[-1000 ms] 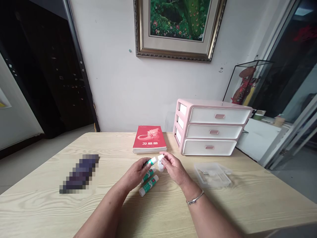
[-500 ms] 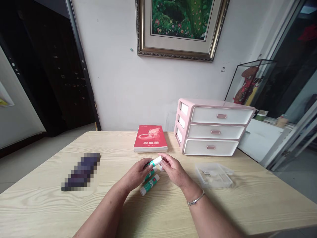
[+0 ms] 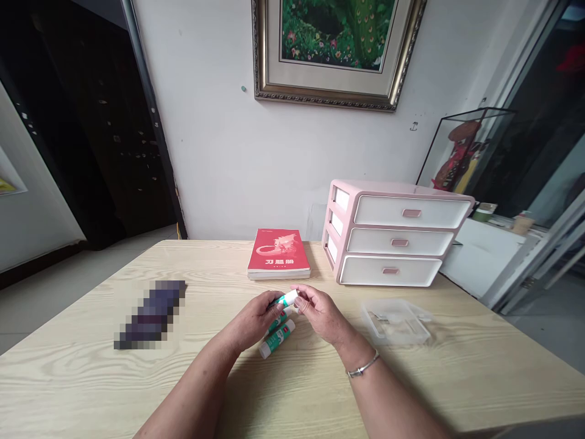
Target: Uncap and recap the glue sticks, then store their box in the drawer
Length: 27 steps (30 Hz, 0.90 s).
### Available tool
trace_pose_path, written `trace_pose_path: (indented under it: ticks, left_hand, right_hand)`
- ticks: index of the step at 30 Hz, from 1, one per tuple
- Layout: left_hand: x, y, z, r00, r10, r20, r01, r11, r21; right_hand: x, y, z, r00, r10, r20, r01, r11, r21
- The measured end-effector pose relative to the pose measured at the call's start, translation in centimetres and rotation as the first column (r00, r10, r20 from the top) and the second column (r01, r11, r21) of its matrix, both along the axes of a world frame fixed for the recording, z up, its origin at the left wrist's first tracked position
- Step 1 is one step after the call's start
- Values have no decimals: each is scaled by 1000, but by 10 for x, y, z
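A green-and-white glue stick (image 3: 289,298) is held tilted above the table, its white end up and to the right. My left hand (image 3: 253,320) is closed round its green body. At the white end, the thumb and fingers of my right hand (image 3: 321,312) pinch the tip; whether the white part is a cap coming loose, I cannot tell. Below the hands a second glue stick (image 3: 277,339) lies slantwise on the table. Another glue stick (image 3: 280,320) lies just behind it, partly hidden by my left hand.
Behind the hands a red book (image 3: 278,251) lies on the wooden table (image 3: 183,390). To its right stands a pink-and-white three-drawer box (image 3: 397,238). A clear plastic case (image 3: 395,323) sits right of my right hand. A dark blurred-out object (image 3: 153,314) lies at left.
My right fingers have closed slightly further over the glue stick's white end, covering more of it and of the white piece beneath. The whole view has shifted a little; the other objects stay put.
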<state>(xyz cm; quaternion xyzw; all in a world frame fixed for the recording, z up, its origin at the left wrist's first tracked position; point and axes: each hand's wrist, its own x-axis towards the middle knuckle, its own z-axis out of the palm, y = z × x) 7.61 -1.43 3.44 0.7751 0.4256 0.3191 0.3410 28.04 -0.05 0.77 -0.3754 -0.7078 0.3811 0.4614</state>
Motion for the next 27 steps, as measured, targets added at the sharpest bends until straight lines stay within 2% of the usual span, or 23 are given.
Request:
trace_pose_path:
  ticks: [12, 27]
  left_hand:
    - [1, -1, 1, 1000, 1, -13, -1, 1000, 2]
    - [4, -1, -1, 1000, 13, 5, -13, 1000, 8]
  right_hand:
    - [-1, 0, 0, 1000, 11, -6, -11, 1000, -5]
    - [-3, 0, 1, 1000, -15, 15, 16, 997, -80]
